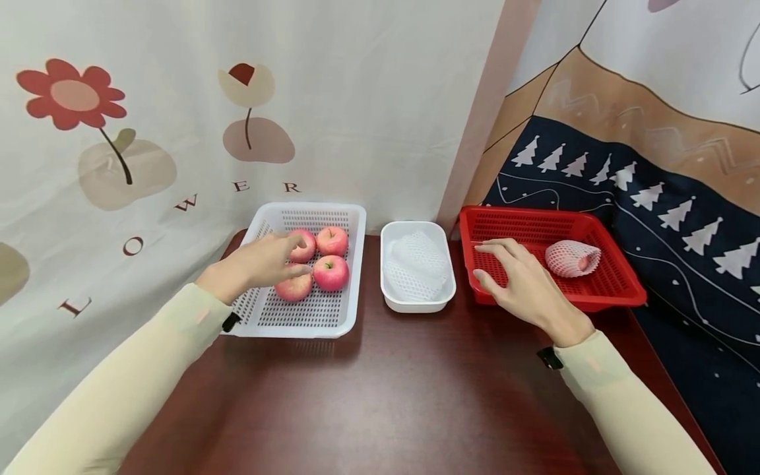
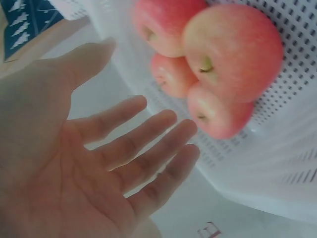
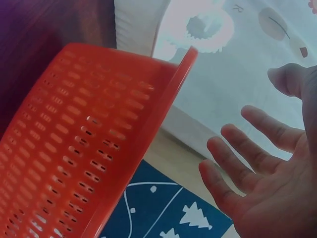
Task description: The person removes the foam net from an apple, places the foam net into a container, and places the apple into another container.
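Over the white basket [image 1: 315,330] on the left, my left hand [image 1: 261,262] hovers with nothing in its grasp. Several pink-red apples [image 1: 330,273] lie in that basket, one partly hidden behind the fingers. In the left wrist view the fingers [image 2: 146,158] are spread and slightly bent, apart from the apples [image 2: 233,54]. My right hand [image 1: 525,287] is held over the near left part of the red basket [image 1: 620,287], empty, its fingers loosely extended. Inside the red basket, right of this hand, sits an apple in a pink-white foam net [image 1: 567,258].
Between the two baskets stands a small white tray [image 1: 415,307] holding white foam nets [image 1: 417,264]. All three containers rest on a dark reddish-brown table [image 1: 380,396]. Behind them hangs a printed curtain [image 1: 368,99], close to the baskets' far edges.
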`<state>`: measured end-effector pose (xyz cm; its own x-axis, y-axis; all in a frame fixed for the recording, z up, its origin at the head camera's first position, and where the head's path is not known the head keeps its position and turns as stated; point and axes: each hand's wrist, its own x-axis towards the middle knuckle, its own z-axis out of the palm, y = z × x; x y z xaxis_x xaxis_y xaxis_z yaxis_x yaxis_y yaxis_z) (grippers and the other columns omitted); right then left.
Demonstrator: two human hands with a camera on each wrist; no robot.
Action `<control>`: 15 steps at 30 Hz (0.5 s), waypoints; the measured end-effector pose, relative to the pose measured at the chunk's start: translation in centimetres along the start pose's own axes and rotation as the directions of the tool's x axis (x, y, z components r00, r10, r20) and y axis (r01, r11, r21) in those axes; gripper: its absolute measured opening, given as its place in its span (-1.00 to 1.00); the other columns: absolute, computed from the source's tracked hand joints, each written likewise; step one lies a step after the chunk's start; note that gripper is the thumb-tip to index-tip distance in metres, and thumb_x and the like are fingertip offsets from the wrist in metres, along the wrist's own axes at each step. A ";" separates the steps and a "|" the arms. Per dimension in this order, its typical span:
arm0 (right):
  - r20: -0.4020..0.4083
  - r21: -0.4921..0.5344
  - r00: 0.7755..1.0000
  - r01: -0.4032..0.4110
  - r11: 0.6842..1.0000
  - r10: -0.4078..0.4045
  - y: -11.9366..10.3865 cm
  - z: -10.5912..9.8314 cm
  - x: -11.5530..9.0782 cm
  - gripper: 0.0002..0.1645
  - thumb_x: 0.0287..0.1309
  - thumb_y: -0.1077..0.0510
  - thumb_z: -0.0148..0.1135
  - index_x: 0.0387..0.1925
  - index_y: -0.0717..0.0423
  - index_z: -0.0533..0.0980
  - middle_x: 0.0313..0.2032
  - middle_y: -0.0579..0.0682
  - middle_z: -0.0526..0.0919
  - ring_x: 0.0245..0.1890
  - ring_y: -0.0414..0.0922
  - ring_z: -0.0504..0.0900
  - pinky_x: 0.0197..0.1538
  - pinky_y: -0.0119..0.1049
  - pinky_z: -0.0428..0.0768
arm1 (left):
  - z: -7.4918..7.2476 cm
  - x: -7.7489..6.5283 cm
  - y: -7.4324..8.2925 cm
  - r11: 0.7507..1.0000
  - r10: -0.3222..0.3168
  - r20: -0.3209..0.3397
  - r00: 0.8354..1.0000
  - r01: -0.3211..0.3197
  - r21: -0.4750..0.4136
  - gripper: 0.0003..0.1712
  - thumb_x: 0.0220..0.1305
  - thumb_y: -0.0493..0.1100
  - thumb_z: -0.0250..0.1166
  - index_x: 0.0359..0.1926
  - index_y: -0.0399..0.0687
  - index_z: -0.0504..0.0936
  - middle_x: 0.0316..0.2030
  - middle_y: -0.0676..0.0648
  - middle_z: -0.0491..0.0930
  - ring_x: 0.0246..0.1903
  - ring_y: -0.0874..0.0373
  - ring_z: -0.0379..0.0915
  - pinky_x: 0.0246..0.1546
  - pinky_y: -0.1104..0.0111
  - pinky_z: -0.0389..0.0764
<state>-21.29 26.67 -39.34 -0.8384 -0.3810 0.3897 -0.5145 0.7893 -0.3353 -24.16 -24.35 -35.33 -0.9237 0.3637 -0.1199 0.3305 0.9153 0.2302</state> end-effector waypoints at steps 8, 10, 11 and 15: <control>-0.005 -0.012 1.000 -0.010 1.000 0.010 0.7 -0.3 -0.1 -0.38 0.51 0.10 0.53 0.49 0.12 0.64 0.44 0.26 0.67 0.42 0.29 0.66 0.51 0.44 0.66 | 0.2 -1.7 2.0 0.999 0.043 -0.123 0.991 -0.043 0.002 -0.38 0.58 0.21 0.51 0.36 -0.11 0.70 0.29 -0.23 0.76 0.25 -0.18 0.72 0.38 -0.22 0.74; -0.007 -0.012 1.000 -0.013 1.000 0.013 0.9 -0.4 -0.1 -0.39 0.50 0.11 0.53 0.48 0.13 0.65 0.43 0.27 0.67 0.41 0.29 0.67 0.50 0.44 0.67 | 0.3 -2.1 2.5 0.998 0.068 -0.161 0.985 -0.069 -0.001 -0.45 0.61 0.18 0.49 0.32 -0.10 0.71 0.24 -0.20 0.78 0.20 -0.17 0.75 0.32 -0.18 0.76; -0.008 -0.010 1.000 -0.015 1.000 0.015 1.1 -0.4 -0.1 -0.39 0.51 0.11 0.53 0.48 0.14 0.65 0.43 0.27 0.68 0.41 0.29 0.67 0.49 0.44 0.67 | 0.4 -2.3 2.8 0.997 0.081 -0.182 0.980 -0.083 -0.002 -0.48 0.63 0.16 0.48 0.31 -0.10 0.72 0.22 -0.19 0.78 0.15 -0.16 0.77 0.29 -0.17 0.77; 0.000 -0.004 0.999 -0.032 0.999 0.032 1.8 -0.8 -0.1 -0.41 0.53 0.12 0.51 0.48 0.14 0.65 0.43 0.29 0.68 0.42 0.30 0.66 0.51 0.46 0.65 | 0.8 -3.1 4.1 0.993 0.118 -0.259 0.959 -0.122 -0.001 -0.59 0.67 0.09 0.42 0.27 -0.07 0.75 0.05 -0.13 0.75 -0.06 -0.11 0.71 0.10 -0.10 0.77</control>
<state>-22.05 28.51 -39.33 -0.8544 -0.3557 0.3789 -0.4868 0.8030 -0.3438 -19.80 -21.60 -34.76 -0.8968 0.4118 0.1620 0.4407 0.8639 0.2437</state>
